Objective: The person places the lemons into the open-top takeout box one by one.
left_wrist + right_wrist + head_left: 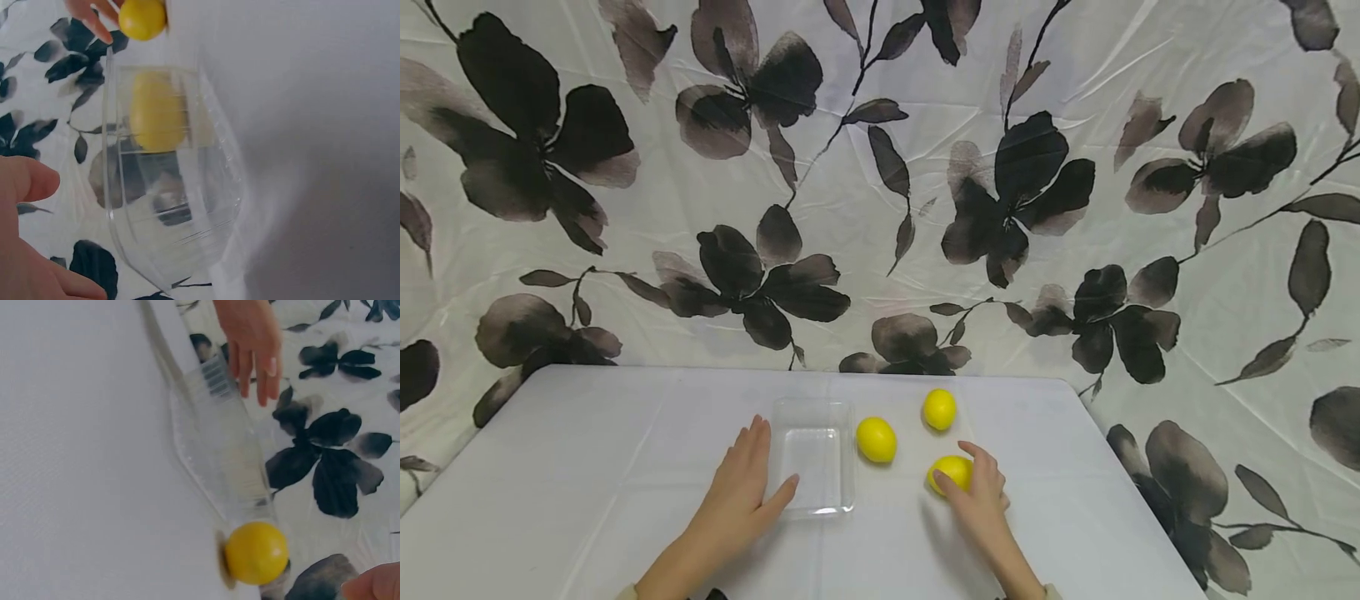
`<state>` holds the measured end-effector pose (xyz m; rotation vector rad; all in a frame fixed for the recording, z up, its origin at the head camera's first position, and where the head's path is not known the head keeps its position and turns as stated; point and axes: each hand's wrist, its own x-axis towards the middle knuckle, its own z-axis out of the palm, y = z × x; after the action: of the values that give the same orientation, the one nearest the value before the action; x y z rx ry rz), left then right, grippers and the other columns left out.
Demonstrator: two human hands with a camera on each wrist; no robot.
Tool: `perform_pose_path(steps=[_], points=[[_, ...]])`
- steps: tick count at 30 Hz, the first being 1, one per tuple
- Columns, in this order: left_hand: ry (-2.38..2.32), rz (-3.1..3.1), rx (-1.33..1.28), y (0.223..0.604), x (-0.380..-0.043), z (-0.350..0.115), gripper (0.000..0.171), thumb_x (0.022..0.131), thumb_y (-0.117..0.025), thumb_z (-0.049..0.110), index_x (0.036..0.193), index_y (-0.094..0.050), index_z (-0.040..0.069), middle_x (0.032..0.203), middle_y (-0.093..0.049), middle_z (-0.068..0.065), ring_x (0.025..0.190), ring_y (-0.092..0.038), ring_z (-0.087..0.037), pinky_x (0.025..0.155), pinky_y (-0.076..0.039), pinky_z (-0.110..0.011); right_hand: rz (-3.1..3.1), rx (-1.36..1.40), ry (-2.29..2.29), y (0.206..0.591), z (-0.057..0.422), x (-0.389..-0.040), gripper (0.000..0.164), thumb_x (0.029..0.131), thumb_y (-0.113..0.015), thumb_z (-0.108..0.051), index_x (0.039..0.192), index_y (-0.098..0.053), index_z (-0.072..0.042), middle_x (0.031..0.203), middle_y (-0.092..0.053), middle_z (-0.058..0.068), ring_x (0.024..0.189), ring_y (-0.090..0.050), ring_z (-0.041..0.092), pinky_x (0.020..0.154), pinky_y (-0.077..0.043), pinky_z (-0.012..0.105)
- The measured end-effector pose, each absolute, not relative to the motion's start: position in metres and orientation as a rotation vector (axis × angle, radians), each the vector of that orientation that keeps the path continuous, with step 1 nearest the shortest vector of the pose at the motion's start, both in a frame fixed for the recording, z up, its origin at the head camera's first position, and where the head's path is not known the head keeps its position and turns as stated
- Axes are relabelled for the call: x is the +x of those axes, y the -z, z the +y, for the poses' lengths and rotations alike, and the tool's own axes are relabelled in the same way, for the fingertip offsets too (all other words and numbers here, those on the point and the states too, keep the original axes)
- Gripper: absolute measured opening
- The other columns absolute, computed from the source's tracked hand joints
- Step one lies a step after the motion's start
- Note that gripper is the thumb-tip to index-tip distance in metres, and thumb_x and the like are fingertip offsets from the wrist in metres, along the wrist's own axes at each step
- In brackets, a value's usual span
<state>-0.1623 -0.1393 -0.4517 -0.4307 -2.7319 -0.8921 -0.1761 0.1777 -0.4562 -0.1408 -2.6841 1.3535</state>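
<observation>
A clear plastic container (pixel 811 497) stands on the white table, left of three yellow lemons. My left hand (pixel 737 487) is at its left side, fingers straight and thumb spread over the rim. In the left wrist view, those fingers (pixel 37 178) show apart from the container. My right hand (pixel 985 492) is over the nearest lemon (pixel 947 473), its thumb overlapping the fruit in the head view and its fingers bent loosely beyond it. From the left wrist view, the fingers appear above that lemon (pixel 142 19). Another lemon (pixel 876 440) sits right beside the container.
The third lemon (pixel 939 409) lies farther back on the table, behind the one under my right hand. A white cloth covers the table (pixel 587 467). Behind its far edge hangs a curtain (pixel 880 167) with dark flowers.
</observation>
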Motion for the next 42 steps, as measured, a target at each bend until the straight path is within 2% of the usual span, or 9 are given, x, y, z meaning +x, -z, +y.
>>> perform_pose_path(steps=[6, 12, 16, 23, 38, 42], points=[[0.801, -2.787, -0.381, 0.46, -0.158, -0.133, 0.088, 0.096, -0.059, 0.046, 0.147, -0.025, -0.017, 0.155, -0.021, -0.035, 0.142, -0.019, -0.055, 0.111, -0.019, -0.07, -2.698, -0.178, -1.36, 0.473, 0.176, -0.181, 0.064, 0.085, -0.07, -0.027, 0.139, -0.044, -0.004, 0.143, -0.033, 0.026, 0.125, -0.028, 0.047, 0.089, -0.023, 0.061], [0.747, -2.822, -0.364, 0.469, -0.159, -0.132, 0.097, 0.093, -0.057, 0.058, 0.149, -0.025, -0.014, 0.158, -0.019, -0.03, 0.145, -0.016, -0.05, 0.113, -0.016, -0.068, -2.71, -0.157, -1.371, 0.484, 0.175, -0.182, 0.064, 0.086, -0.069, -0.027, 0.141, -0.042, -0.009, 0.145, -0.028, 0.024, 0.124, -0.029, 0.047, 0.089, -0.022, 0.062], [0.732, -2.808, -0.365, 0.472, -0.159, -0.131, 0.099, 0.092, -0.059, 0.059, 0.149, -0.025, -0.014, 0.159, -0.019, -0.029, 0.145, -0.016, -0.05, 0.113, -0.016, -0.066, -2.704, -0.126, -1.372, 0.489, 0.176, -0.182, 0.063, 0.086, -0.069, -0.026, 0.141, -0.041, -0.012, 0.146, -0.026, 0.023, 0.125, -0.029, 0.047, 0.089, -0.021, 0.062], [0.717, -2.825, -0.333, 0.473, -0.159, -0.13, 0.112, 0.085, -0.061, 0.069, 0.15, -0.024, -0.014, 0.16, -0.017, -0.029, 0.145, -0.015, -0.049, 0.115, -0.016, -0.064, -2.663, -0.118, -1.351, 0.495, 0.176, -0.183, 0.053, 0.082, -0.074, -0.018, 0.128, -0.047, -0.016, 0.141, -0.034, 0.019, 0.124, -0.033, 0.043, 0.088, -0.02, 0.059], [0.76, -2.839, -0.33, 0.477, -0.162, -0.13, 0.116, 0.083, -0.061, 0.072, 0.15, -0.022, -0.014, 0.161, -0.013, -0.028, 0.147, -0.014, -0.047, 0.116, -0.014, -0.063, -2.602, -0.083, -1.382, 0.503, 0.178, -0.185, 0.053, 0.074, -0.078, -0.01, 0.12, -0.053, -0.019, 0.134, -0.044, 0.014, 0.121, -0.038, 0.038, 0.087, -0.022, 0.053], [0.768, -2.841, -0.333, 0.476, -0.162, -0.13, 0.116, 0.083, -0.06, 0.072, 0.151, -0.021, -0.014, 0.161, -0.012, -0.028, 0.147, -0.014, -0.047, 0.116, -0.014, -0.062, -2.584, -0.085, -1.432, 0.503, 0.177, -0.184, 0.055, 0.073, -0.08, -0.008, 0.12, -0.054, -0.019, 0.13, -0.047, 0.012, 0.117, -0.039, 0.034, 0.089, -0.027, 0.051]])
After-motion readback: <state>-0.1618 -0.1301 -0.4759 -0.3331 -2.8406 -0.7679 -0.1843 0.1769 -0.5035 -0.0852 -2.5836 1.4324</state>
